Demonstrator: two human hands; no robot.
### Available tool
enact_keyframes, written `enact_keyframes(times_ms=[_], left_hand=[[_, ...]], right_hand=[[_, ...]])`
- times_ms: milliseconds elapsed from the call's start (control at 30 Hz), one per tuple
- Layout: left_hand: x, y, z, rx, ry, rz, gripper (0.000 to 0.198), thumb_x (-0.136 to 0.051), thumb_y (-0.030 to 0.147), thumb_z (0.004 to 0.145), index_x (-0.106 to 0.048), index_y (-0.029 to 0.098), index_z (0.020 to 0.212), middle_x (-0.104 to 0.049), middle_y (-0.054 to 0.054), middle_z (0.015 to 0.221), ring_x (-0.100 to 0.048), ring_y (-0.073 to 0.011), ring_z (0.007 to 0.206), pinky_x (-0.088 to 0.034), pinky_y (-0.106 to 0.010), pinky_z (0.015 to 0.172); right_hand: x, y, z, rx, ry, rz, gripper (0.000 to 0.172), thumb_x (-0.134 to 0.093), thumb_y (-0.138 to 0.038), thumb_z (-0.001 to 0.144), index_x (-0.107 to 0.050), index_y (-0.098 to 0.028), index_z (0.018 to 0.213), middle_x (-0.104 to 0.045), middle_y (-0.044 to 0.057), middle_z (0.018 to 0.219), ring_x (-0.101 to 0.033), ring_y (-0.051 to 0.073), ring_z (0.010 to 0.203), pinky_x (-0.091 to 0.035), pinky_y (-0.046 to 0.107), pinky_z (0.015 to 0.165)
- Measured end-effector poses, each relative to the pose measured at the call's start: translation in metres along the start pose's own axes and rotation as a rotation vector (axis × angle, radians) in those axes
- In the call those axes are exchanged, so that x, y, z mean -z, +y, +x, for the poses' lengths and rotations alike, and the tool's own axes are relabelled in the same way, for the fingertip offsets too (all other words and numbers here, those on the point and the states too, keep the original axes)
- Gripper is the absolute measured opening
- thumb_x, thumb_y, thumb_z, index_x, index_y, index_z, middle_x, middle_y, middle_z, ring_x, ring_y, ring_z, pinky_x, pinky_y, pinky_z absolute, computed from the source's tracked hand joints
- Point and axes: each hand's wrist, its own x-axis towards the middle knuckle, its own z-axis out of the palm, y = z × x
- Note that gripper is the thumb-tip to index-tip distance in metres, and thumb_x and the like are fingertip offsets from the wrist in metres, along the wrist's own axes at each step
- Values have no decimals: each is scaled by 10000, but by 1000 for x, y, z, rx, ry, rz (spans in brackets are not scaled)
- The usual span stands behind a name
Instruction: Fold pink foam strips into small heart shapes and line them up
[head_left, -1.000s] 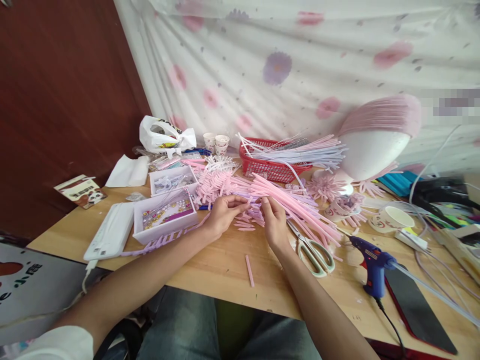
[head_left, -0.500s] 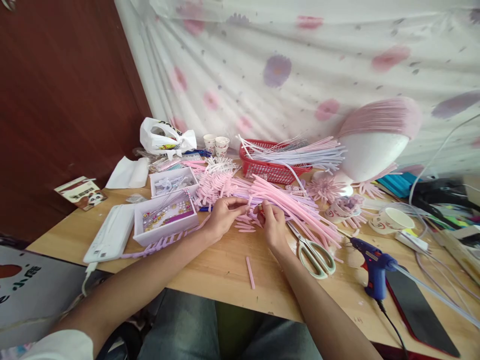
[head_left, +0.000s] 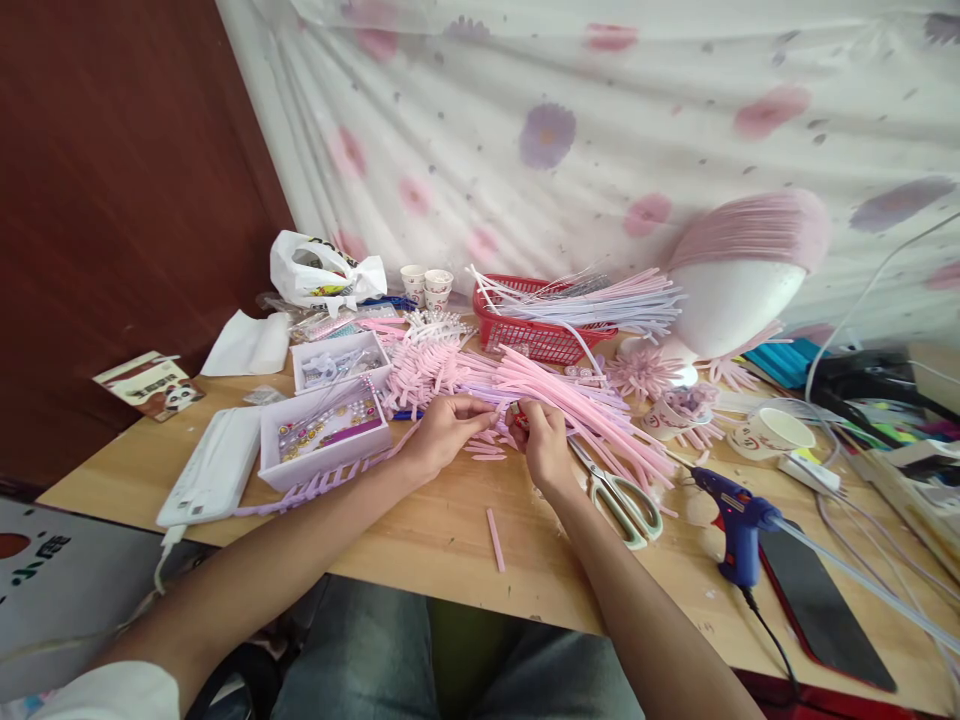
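My left hand (head_left: 448, 432) is closed in a pinch on a short piece of pink pipe cleaner (head_left: 498, 411), mostly covered by the fingertips. Just to its right, my right hand (head_left: 544, 440) wraps round a small red object (head_left: 517, 416) that looks like a lighter; the fingers hide most of it. Behind both hands lies a bundle of long pink pipe cleaners (head_left: 570, 390). Short cut pieces (head_left: 487, 452) are scattered beneath the fingertips, and one loose pink piece (head_left: 495, 540) lies nearer the table's front edge. Scissors (head_left: 622, 500) rest by my right wrist.
On the right are a blue glue gun (head_left: 739, 520), a dark phone (head_left: 821, 610) and a paper cup (head_left: 772, 432). A white box of beads (head_left: 326, 465) and a white power bank (head_left: 210, 465) sit left. Behind stand a red basket (head_left: 525, 335) and a mannequin head (head_left: 739, 300).
The whole view has shifted slightly. Both hands stay close together in nearly the same place, and more of the red object shows in my right hand.
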Motion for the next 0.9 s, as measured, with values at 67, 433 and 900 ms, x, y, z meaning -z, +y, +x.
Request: enact_keyframes(times_ms=[67, 433, 900], left_hand=[[0, 1, 0, -13, 0, 25, 328, -854, 429, 611, -782, 146, 760, -758, -65, 796, -669, -201, 766, -532, -308, 737], [1, 4, -2, -60, 22, 108, 291, -807, 428, 681, -779, 151, 765, -753, -64, 803, -669, -204, 768, -529, -318, 729], [3, 2, -1, -134, 38, 194, 257, -783, 424, 711, -790, 171, 753, -743, -63, 827, -656, -205, 818, -518, -316, 775]], right_hand=[[0, 0, 0, -3, -6, 6, 330, -501, -382, 800, -392, -215, 538, -319, -55, 494, -259, 92, 479, -202, 258, 463], [5, 7, 3, 13, 25, -158, 394, -450, -441, 873, -463, -202, 560, -319, -55, 482, -251, 99, 470, -204, 262, 463], [9, 10, 3, 19, 1, -207, 409, -426, -417, 882, -473, -198, 539, -325, -50, 469, -259, 101, 464, -199, 270, 465]])
